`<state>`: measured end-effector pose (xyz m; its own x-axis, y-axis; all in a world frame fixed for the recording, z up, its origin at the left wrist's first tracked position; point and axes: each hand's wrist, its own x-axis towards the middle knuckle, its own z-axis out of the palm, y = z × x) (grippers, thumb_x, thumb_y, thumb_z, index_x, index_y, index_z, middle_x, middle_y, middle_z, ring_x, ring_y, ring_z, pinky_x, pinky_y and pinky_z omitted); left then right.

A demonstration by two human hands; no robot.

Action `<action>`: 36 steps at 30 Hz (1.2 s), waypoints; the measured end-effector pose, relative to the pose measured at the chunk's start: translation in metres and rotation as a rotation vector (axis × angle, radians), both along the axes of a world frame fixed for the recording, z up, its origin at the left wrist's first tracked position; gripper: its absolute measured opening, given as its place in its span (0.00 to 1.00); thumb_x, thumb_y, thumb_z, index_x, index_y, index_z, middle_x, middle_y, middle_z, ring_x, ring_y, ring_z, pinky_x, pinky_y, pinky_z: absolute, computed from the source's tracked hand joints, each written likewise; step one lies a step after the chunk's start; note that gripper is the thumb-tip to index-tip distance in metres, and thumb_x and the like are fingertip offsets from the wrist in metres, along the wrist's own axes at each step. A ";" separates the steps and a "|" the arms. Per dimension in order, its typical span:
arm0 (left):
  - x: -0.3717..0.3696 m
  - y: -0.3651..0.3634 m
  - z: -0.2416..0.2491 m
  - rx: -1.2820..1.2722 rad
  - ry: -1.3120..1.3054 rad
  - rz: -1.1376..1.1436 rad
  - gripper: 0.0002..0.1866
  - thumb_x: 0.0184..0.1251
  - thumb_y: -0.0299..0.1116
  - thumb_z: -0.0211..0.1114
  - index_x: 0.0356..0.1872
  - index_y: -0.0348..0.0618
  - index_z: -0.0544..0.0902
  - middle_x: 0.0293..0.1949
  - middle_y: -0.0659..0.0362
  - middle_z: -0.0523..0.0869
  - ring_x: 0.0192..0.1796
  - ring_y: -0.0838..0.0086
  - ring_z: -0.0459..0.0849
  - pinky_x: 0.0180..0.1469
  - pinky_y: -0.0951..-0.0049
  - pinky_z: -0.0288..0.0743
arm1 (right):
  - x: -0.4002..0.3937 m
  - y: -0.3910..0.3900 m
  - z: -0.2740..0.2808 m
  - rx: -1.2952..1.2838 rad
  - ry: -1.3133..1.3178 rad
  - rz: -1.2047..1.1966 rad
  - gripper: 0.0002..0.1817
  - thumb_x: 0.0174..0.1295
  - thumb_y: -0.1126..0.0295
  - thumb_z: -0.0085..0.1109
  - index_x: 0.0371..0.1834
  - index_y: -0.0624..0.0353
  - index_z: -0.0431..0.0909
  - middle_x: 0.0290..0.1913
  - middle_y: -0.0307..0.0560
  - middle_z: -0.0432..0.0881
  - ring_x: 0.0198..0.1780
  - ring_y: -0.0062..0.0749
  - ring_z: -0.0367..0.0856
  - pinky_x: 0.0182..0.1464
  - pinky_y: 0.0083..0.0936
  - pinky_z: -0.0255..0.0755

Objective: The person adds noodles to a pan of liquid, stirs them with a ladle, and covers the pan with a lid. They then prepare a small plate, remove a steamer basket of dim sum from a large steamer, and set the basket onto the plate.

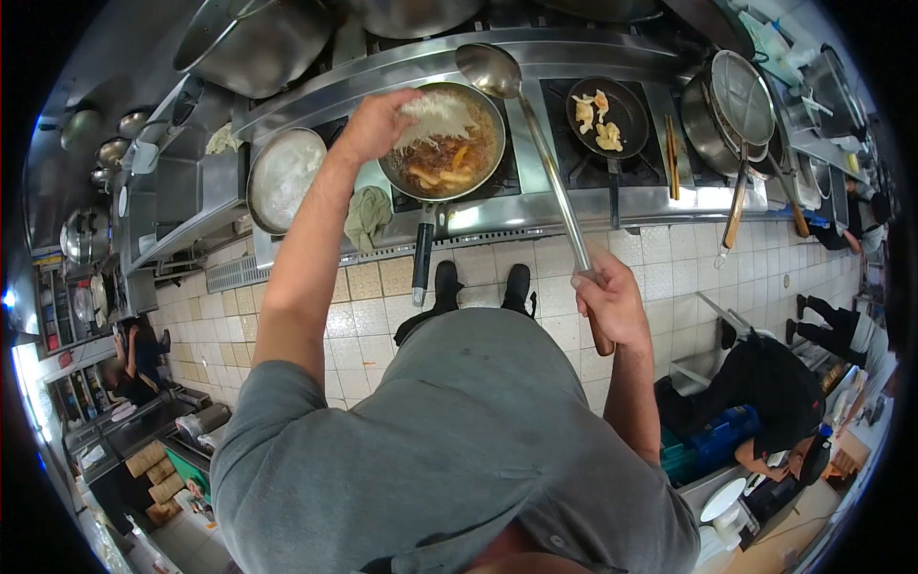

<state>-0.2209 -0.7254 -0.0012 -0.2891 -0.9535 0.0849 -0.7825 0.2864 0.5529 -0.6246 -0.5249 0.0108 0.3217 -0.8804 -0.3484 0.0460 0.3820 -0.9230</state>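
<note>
My left hand (381, 124) is over the left edge of a frying pan (499, 153). Its fingers are curled at a clump of pale stringy food (442, 113), part of which hangs down into the pan; the fingertips are partly hidden. Below lies brown, saucy food with yellowish pieces (445, 172). My right hand (614, 297) is wrapped round the wooden-ended handle of a long metal ladle (555, 177). The ladle's bowl rests up at the stove's back ledge, right of the frying pan.
A smaller black pan (636, 110) holds several dumplings (607, 134). Chopsticks (672, 158) and strainers on pots (741, 96) stand to the right. A pan of whitish liquid (287, 177) and a cloth (367, 218) are at left. Co-workers (765, 383) are behind.
</note>
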 end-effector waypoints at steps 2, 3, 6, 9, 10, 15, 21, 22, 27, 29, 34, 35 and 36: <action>-0.005 0.018 -0.009 0.043 0.044 -0.019 0.20 0.63 0.24 0.68 0.57 0.41 0.82 0.53 0.48 0.87 0.51 0.56 0.88 0.55 0.67 0.79 | 0.000 -0.001 0.001 -0.017 0.022 0.017 0.32 0.65 0.87 0.52 0.75 0.65 0.62 0.38 0.39 0.76 0.26 0.14 0.70 0.27 0.15 0.68; -0.008 0.026 -0.016 0.087 0.087 -0.038 0.20 0.62 0.19 0.66 0.57 0.40 0.82 0.52 0.47 0.87 0.53 0.57 0.87 0.55 0.68 0.79 | 0.001 -0.001 0.001 -0.008 0.016 0.013 0.32 0.65 0.87 0.52 0.75 0.65 0.62 0.37 0.38 0.76 0.25 0.14 0.70 0.27 0.15 0.68; -0.009 0.043 -0.034 0.117 0.068 -0.028 0.21 0.60 0.17 0.66 0.56 0.40 0.82 0.53 0.47 0.87 0.54 0.55 0.87 0.56 0.68 0.79 | 0.001 -0.001 0.000 0.010 0.010 0.017 0.32 0.65 0.87 0.52 0.74 0.66 0.63 0.36 0.37 0.76 0.25 0.14 0.70 0.27 0.15 0.68; -0.010 0.054 -0.041 0.137 0.043 -0.028 0.23 0.58 0.16 0.66 0.56 0.42 0.82 0.54 0.47 0.86 0.55 0.56 0.86 0.57 0.68 0.79 | 0.002 -0.003 -0.002 0.014 0.025 0.044 0.31 0.65 0.86 0.53 0.74 0.66 0.63 0.34 0.36 0.75 0.25 0.13 0.69 0.27 0.14 0.67; -0.012 0.056 -0.040 0.112 0.058 -0.043 0.23 0.57 0.15 0.66 0.56 0.42 0.83 0.54 0.47 0.86 0.55 0.55 0.86 0.58 0.67 0.80 | 0.003 -0.004 -0.002 0.015 0.041 0.058 0.31 0.65 0.86 0.53 0.74 0.66 0.63 0.34 0.36 0.75 0.25 0.13 0.69 0.26 0.14 0.67; -0.014 0.058 -0.052 0.039 0.051 -0.077 0.24 0.55 0.14 0.64 0.55 0.42 0.83 0.53 0.47 0.86 0.56 0.54 0.86 0.59 0.66 0.80 | 0.006 -0.005 -0.005 0.024 0.023 0.063 0.31 0.65 0.85 0.54 0.73 0.66 0.64 0.33 0.35 0.75 0.25 0.13 0.70 0.26 0.14 0.67; -0.016 0.061 -0.052 0.039 -0.003 -0.084 0.23 0.55 0.13 0.63 0.54 0.42 0.83 0.54 0.47 0.86 0.57 0.53 0.85 0.61 0.65 0.79 | 0.008 -0.007 -0.001 0.020 0.077 0.074 0.31 0.65 0.84 0.55 0.73 0.65 0.65 0.32 0.34 0.74 0.25 0.13 0.70 0.27 0.14 0.67; -0.015 0.062 -0.054 0.038 -0.003 -0.088 0.24 0.55 0.13 0.63 0.54 0.42 0.83 0.54 0.47 0.86 0.57 0.54 0.85 0.61 0.65 0.79 | 0.008 -0.007 -0.001 0.017 0.093 0.077 0.31 0.64 0.83 0.55 0.73 0.65 0.65 0.32 0.34 0.74 0.25 0.13 0.70 0.27 0.14 0.67; -0.011 0.061 -0.063 0.056 0.023 -0.087 0.24 0.54 0.13 0.63 0.54 0.42 0.83 0.54 0.47 0.86 0.57 0.54 0.85 0.61 0.64 0.79 | 0.009 -0.007 -0.001 0.030 0.107 0.078 0.30 0.65 0.82 0.55 0.73 0.64 0.66 0.31 0.33 0.74 0.25 0.13 0.70 0.27 0.15 0.67; -0.010 0.060 -0.065 0.068 0.043 -0.102 0.23 0.55 0.13 0.63 0.54 0.41 0.83 0.54 0.47 0.86 0.57 0.54 0.85 0.61 0.64 0.79 | 0.009 -0.007 -0.002 0.032 0.107 0.080 0.30 0.65 0.82 0.55 0.73 0.64 0.66 0.31 0.33 0.74 0.25 0.13 0.70 0.27 0.15 0.67; -0.011 0.060 -0.067 0.076 0.043 -0.100 0.23 0.55 0.13 0.63 0.53 0.41 0.83 0.53 0.47 0.86 0.57 0.54 0.85 0.61 0.65 0.79 | 0.010 -0.008 -0.002 0.017 0.131 0.107 0.30 0.64 0.82 0.55 0.72 0.64 0.66 0.30 0.33 0.73 0.25 0.13 0.70 0.27 0.15 0.67; -0.011 0.060 -0.067 0.094 0.049 -0.099 0.23 0.55 0.13 0.63 0.54 0.41 0.83 0.54 0.47 0.87 0.57 0.54 0.85 0.61 0.65 0.79 | 0.010 -0.008 -0.001 0.017 0.132 0.106 0.30 0.64 0.82 0.55 0.72 0.64 0.66 0.30 0.33 0.73 0.25 0.13 0.70 0.27 0.15 0.67; -0.011 0.060 -0.067 0.093 0.049 -0.099 0.23 0.55 0.13 0.63 0.54 0.41 0.83 0.54 0.47 0.87 0.57 0.54 0.85 0.61 0.65 0.79 | 0.011 -0.009 0.000 0.019 0.133 0.107 0.29 0.64 0.81 0.55 0.72 0.64 0.67 0.29 0.33 0.73 0.25 0.13 0.70 0.27 0.16 0.67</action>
